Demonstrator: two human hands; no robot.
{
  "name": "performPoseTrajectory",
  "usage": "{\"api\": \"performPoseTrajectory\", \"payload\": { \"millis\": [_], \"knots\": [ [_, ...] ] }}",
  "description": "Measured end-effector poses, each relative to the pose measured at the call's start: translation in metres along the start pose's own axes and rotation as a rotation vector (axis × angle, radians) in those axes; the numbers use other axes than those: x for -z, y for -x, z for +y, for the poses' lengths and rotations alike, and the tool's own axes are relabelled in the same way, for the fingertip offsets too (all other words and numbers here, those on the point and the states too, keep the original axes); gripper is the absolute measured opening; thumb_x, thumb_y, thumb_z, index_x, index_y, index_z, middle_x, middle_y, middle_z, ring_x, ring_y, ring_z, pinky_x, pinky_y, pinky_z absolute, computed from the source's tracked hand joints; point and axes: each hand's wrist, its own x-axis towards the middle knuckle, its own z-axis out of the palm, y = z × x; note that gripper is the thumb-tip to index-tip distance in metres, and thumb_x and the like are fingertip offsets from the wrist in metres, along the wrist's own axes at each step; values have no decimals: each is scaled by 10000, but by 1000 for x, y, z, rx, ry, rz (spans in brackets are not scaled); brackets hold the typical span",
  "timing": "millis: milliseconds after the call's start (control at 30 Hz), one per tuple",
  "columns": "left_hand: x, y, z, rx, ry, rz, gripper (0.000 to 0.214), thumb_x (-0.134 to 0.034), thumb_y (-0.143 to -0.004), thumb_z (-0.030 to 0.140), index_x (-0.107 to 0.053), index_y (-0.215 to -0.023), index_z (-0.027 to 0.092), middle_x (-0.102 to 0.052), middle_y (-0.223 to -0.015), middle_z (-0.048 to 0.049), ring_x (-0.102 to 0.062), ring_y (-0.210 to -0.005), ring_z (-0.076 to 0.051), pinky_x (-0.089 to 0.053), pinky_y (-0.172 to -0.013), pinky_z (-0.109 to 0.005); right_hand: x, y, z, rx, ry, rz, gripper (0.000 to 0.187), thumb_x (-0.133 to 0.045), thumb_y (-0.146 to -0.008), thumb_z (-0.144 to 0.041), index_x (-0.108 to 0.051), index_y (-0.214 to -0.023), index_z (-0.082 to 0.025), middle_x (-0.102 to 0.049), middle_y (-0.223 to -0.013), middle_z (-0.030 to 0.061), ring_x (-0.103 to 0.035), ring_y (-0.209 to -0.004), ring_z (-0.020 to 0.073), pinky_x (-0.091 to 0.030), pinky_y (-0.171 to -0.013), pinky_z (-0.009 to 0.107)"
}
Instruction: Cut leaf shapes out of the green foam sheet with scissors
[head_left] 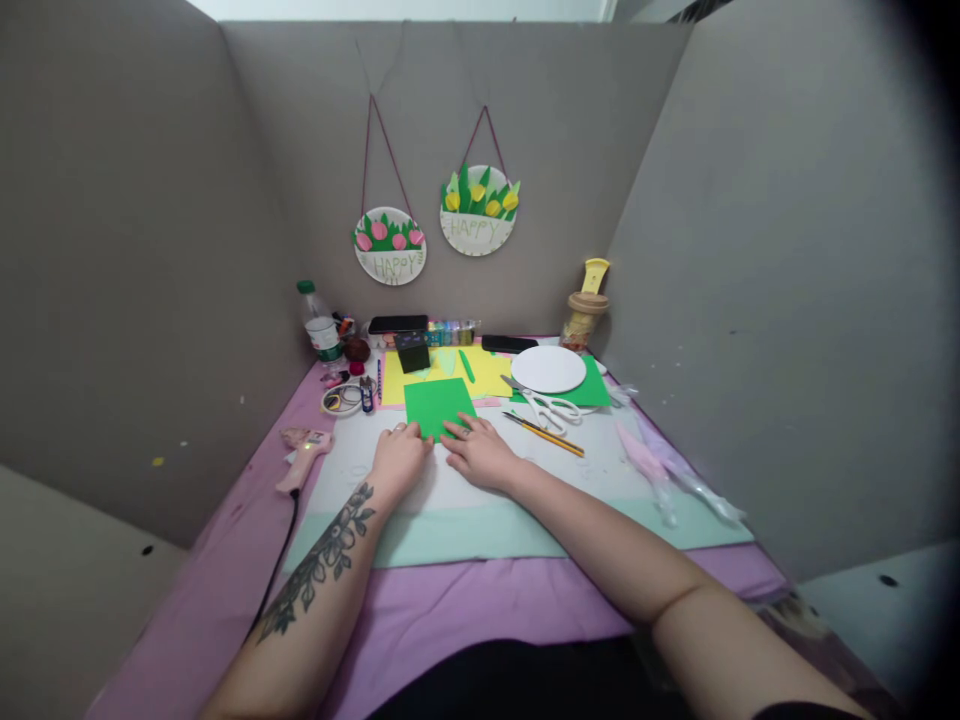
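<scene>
On review of the work in hand, a green paper sheet (pixel 439 400) lies at the centre of the frame, four-sided and matte; I can make out no cut or fold in it, so I judge work on this piece barely begun. My left hand (pixel 403 455) has its fingers curled at the sheet's lower left edge; whether they pinch it or only press, I cannot tell. My right hand (pixel 480 452) rests on the lower right corner, fingers loosely spread, pressing rather than gripping as far as I can judge. Two decorated plates, the pink-tulip plate (pixel 393 265) and the yellow-tulip plate (pixel 478 232), hang on cords at upper centre, lettered HAPPY and apparently complete. By contrast, the white round plate (pixel 548 369), right of centre, is smooth and bare on its visible face. A narrow green strip (pixel 467 367), tapered like a leaf, lies on flat yellow paper (pixel 491 380) behind my sheet: evidence of some cutting done. White-handled scissors (pixel 551 408) lie unheld, right of centre, blades parted. The pink glue gun (pixel 305 460), hard and glossy, rests at centre left on creased lilac cloth (pixel 450 605), also unheld.
</scene>
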Motion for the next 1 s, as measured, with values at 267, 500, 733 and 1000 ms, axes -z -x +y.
{"api": "performPoseTrajectory", "payload": {
  "millis": [267,500,733,1000],
  "knots": [
    [9,8,-21,184,6,-20,291,-449,-826,132,-736,-846,178,-627,-972,-128,-536,-978,-284,-375,-780,-373,17,19,30,-255,107,-29,322,-415,-905,-267,-682,-1067,-189,-563,-1289,100,-338,-1291,311,-242,-1041,440],
    [-10,-5,-37,224,284,193,348,-421,-835,141,-690,-1050,188,-642,-1077,-91,-567,-1011,-219,-415,-864,-298,8,12,41,-300,-69,141,315,-407,-897,-121,-652,-1093,-147,-651,-1097,100,-499,-1072,204,-347,-928,295],
    [-17,-11,-23,14,365,127,201,-502,-819,219,-686,-896,190,-674,-909,-70,-591,-888,-194,-433,-806,-274,3,0,34,-225,-117,123,179,-511,-867,-175,-676,-936,-176,-633,-977,76,-504,-979,195,-351,-874,287],
    [-22,-15,-15,-46,404,121,200,-497,-833,228,-693,-834,190,-670,-858,-61,-593,-847,-179,-429,-773,-256,2,6,33,-164,-169,121,140,-538,-819,-144,-672,-842,-179,-632,-878,47,-521,-895,175,-354,-823,256]
  ]
}}
